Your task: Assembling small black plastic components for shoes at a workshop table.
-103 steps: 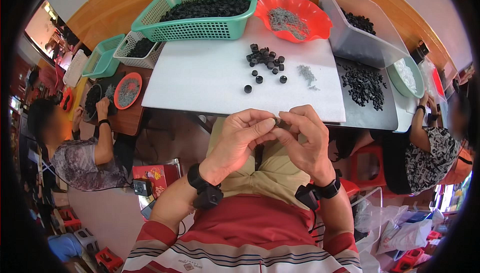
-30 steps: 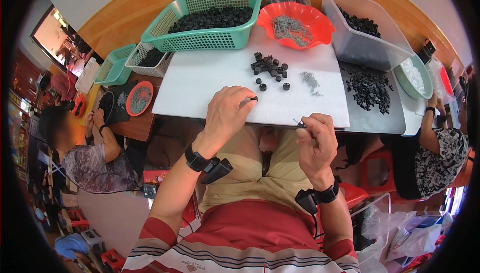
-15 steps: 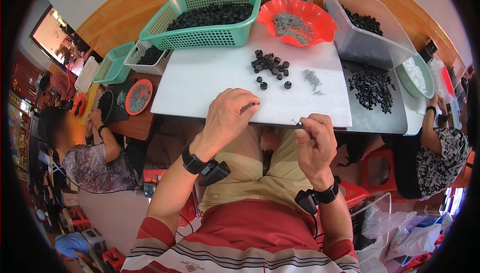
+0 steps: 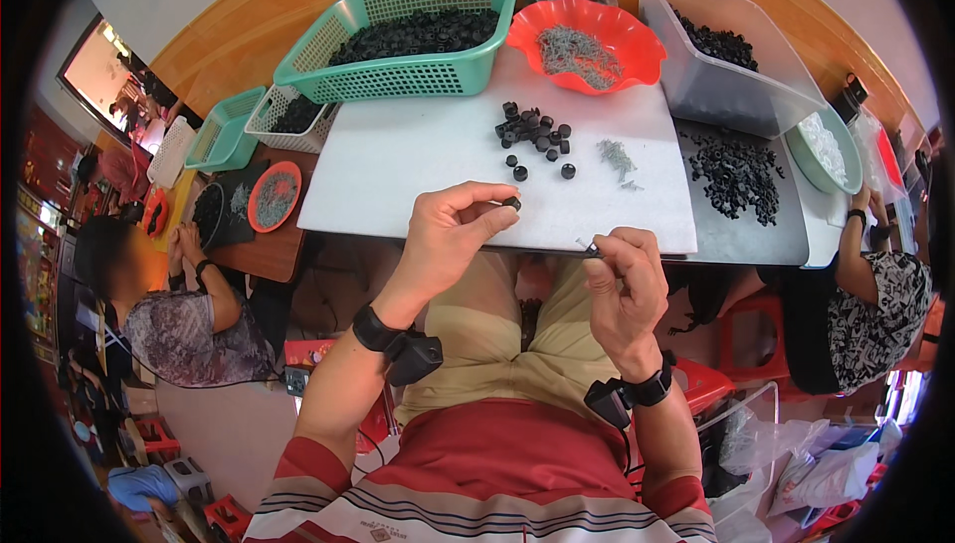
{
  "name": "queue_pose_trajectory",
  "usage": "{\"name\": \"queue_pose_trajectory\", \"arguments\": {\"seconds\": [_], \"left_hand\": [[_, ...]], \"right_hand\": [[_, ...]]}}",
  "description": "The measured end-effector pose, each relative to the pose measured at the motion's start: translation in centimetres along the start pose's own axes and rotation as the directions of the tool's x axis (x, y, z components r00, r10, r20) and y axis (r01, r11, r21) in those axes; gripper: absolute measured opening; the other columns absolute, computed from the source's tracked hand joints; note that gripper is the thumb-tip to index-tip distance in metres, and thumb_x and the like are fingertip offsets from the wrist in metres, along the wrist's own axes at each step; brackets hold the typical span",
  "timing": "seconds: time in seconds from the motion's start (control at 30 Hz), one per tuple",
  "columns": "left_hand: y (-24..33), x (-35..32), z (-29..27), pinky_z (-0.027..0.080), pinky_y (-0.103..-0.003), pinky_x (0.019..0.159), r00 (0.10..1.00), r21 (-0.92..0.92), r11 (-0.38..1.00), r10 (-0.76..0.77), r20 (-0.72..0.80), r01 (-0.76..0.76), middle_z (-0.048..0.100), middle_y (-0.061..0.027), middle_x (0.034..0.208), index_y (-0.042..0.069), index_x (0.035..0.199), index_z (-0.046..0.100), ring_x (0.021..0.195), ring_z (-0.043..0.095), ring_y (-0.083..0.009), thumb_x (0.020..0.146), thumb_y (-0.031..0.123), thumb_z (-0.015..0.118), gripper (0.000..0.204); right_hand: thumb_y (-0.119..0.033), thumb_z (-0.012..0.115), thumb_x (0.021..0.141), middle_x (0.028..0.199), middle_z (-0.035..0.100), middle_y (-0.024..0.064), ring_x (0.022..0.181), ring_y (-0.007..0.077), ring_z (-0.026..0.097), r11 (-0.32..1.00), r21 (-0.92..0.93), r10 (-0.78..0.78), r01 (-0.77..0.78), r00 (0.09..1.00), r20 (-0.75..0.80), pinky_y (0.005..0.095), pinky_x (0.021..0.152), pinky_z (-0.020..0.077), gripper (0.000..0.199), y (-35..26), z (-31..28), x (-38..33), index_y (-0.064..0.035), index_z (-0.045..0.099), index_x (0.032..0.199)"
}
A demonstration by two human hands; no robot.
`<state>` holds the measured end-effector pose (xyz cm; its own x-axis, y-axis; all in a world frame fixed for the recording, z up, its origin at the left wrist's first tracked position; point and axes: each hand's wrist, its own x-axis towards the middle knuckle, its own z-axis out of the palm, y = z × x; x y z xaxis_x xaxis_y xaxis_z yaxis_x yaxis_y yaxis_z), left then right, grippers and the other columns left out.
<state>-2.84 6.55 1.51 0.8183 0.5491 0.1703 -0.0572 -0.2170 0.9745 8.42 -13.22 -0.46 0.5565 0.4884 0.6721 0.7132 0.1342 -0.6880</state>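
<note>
Between thumb and forefinger, my left hand (image 4: 450, 235) pinches a small black round cap (image 4: 511, 203) over the near part of the white sheet (image 4: 398, 165). My right hand (image 4: 629, 294) is closed on a small black plastic piece (image 4: 594, 249) at the table's front edge, with a thin silvery screw (image 4: 584, 243) sticking out of it. The two held pieces are apart. Farther back on the sheet lies a cluster of black caps (image 4: 532, 129), a few of them loose on its near side. To their right is a little heap of screws (image 4: 616, 157).
At the back stand a green basket (image 4: 388, 84) of black parts, a red scalloped bowl (image 4: 637, 71) of screws and a clear bin (image 4: 741, 100). Small black pieces (image 4: 738, 175) cover a dark board at right. Co-workers sit at left (image 4: 194, 314) and right (image 4: 865, 314).
My left hand has turned, its fingers tipping so that the black cap shows more plainly. The right hand keeps nearly the same place and grip.
</note>
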Motion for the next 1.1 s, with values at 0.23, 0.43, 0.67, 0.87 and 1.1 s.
{"name": "queue_pose_trajectory", "arguments": {"seconds": [0.23, 0.43, 0.67, 0.87, 1.1], "left_hand": [[0.0, -0.5, -0.1, 0.061, -0.034, 0.091, 0.972, -0.575, 0.784, -0.206, 0.115, 0.234, 0.072, -0.0115, 0.111, -0.001, 0.112, 0.071, 0.095, 0.072, -0.0171, 0.095, 0.005, 0.069, 0.018], [-0.4, -0.7, 0.3, 0.061, -0.036, 0.093, 0.953, -0.713, 0.639, -0.260, 0.153, 0.289, 0.072, -0.0122, 0.110, 0.000, 0.111, 0.069, 0.095, 0.072, -0.0189, 0.097, 0.007, 0.067, 0.016], [-0.4, -1.2, 1.2, 0.059, -0.035, 0.096, 0.933, -0.836, 0.446, -0.305, 0.194, 0.319, 0.070, -0.0111, 0.112, 0.003, 0.113, 0.067, 0.098, 0.069, -0.0184, 0.098, 0.012, 0.067, 0.018], [0.4, -1.6, 2.1, 0.059, -0.033, 0.095, 0.914, -0.870, 0.366, -0.353, 0.198, 0.330, 0.069, -0.0100, 0.113, 0.002, 0.113, 0.064, 0.099, 0.068, -0.0169, 0.099, 0.013, 0.066, 0.018], [0.9, -2.0, 2.4, 0.058, -0.033, 0.101, 0.909, -0.873, 0.368, -0.380, 0.173, 0.320, 0.069, -0.0102, 0.112, -0.002, 0.117, 0.062, 0.105, 0.069, -0.0177, 0.100, 0.013, 0.065, 0.023]], "right_hand": [[-0.001, 0.076, 0.088, 0.101, 0.062, 0.0132, 0.071, 0.0172, 0.062, 0.999, -0.012, -0.042, 0.042, 0.999, -0.002, 0.0279, 0.061, 0.0519, 0.025, -0.1, 0.2, 0.4, 0.0010, 0.065, 0.110], [-0.001, 0.077, 0.085, 0.102, 0.062, 0.0122, 0.070, 0.0162, 0.060, 0.999, 0.009, -0.050, 0.050, 0.999, -0.011, 0.0268, 0.058, 0.0506, 0.026, -0.1, 0.7, 0.7, -0.0002, 0.066, 0.109], [0.002, 0.077, 0.084, 0.102, 0.061, 0.0129, 0.070, 0.0184, 0.063, 0.996, -0.008, -0.086, 0.086, 0.996, 0.010, 0.0292, 0.057, 0.0510, 0.027, -0.5, 1.5, 1.8, 0.0003, 0.066, 0.109], [-0.001, 0.077, 0.085, 0.102, 0.062, 0.0128, 0.066, 0.0210, 0.062, 0.996, -0.003, -0.084, 0.084, 0.996, 0.006, 0.0310, 0.054, 0.0509, 0.026, -0.4, 2.6, 2.3, -0.0026, 0.066, 0.109], [-0.006, 0.076, 0.087, 0.101, 0.062, 0.0121, 0.064, 0.0231, 0.063, 0.998, 0.003, -0.059, 0.059, 0.998, 0.018, 0.0326, 0.052, 0.0509, 0.024, -0.4, 3.0, 2.6, -0.0043, 0.066, 0.109]]}}
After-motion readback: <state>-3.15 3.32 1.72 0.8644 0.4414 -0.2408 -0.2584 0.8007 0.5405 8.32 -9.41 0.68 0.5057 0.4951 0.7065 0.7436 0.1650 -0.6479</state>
